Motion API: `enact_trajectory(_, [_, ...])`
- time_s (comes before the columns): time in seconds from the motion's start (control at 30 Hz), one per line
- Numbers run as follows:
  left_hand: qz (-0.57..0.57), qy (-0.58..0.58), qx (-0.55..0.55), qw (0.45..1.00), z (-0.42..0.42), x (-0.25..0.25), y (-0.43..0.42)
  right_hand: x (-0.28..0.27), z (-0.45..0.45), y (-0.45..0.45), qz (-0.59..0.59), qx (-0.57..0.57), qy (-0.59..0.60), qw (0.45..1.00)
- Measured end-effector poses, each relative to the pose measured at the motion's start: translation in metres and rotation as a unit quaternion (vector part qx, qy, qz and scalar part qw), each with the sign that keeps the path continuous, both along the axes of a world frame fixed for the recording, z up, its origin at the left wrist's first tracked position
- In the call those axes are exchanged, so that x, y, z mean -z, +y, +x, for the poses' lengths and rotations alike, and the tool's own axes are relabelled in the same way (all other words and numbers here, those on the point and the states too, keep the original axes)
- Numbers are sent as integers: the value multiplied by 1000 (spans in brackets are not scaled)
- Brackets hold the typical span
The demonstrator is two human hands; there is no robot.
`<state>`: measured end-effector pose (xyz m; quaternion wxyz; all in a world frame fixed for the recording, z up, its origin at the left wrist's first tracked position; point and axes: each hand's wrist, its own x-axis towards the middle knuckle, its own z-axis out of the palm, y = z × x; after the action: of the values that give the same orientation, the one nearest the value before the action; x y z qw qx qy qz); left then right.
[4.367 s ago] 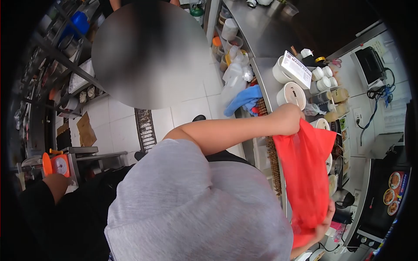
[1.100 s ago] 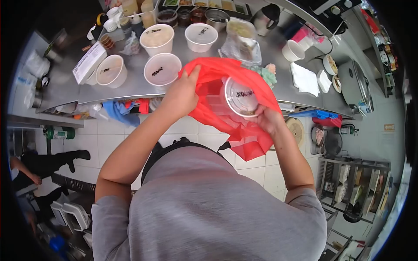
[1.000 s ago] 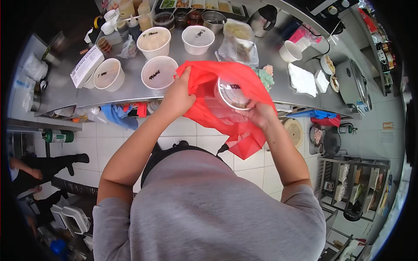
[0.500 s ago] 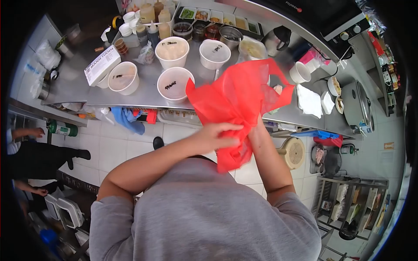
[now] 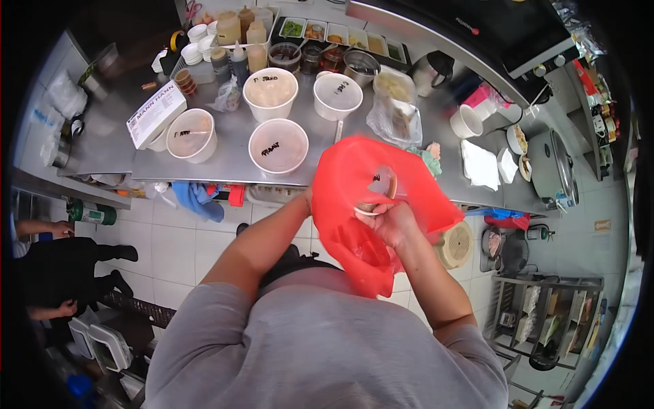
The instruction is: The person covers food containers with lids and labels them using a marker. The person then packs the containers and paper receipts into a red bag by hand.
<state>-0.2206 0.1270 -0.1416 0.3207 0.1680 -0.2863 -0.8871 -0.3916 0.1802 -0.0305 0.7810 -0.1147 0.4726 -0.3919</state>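
Observation:
A thin red bag (image 5: 347,163) hangs open in front of me at the counter's front edge. Inside its mouth shows part of a round tub (image 5: 385,183) with black writing; the red cloth covers the rest. My right hand (image 5: 394,223) has its fingers closed at the bag's opening, by the tub's pale rim. On the bag's other side, my left hand (image 5: 310,199) is tucked behind the cloth, with only its wrist edge visible and the fingers hidden. A white lidded tub marked in black (image 5: 278,147) stands on the counter just beyond the left hand.
More lidded tubs (image 5: 270,95) stand on the steel counter (image 5: 231,153). A clear plastic bag (image 5: 402,126), white napkins (image 5: 479,163) and a white cup (image 5: 466,121) lie to the right. A Mann Hann box (image 5: 155,114) is at left. Another person (image 5: 61,273) is at far left.
The red bag has gone from bunched to spread open, and a tub shows inside it. My left hand has moved from the bag's front to behind its left side.

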Motion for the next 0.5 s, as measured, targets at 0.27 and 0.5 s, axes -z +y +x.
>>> enact_trajectory(0.27, [-66, 34, -109, 991, -39, 94, 60, 50, 32, -34, -44, 143, -8, 989])
enact_trajectory(0.5, [217, 179, -117, 953, 63, -44, 102, 66, 25, -42, -1, -14, -20, 1000])
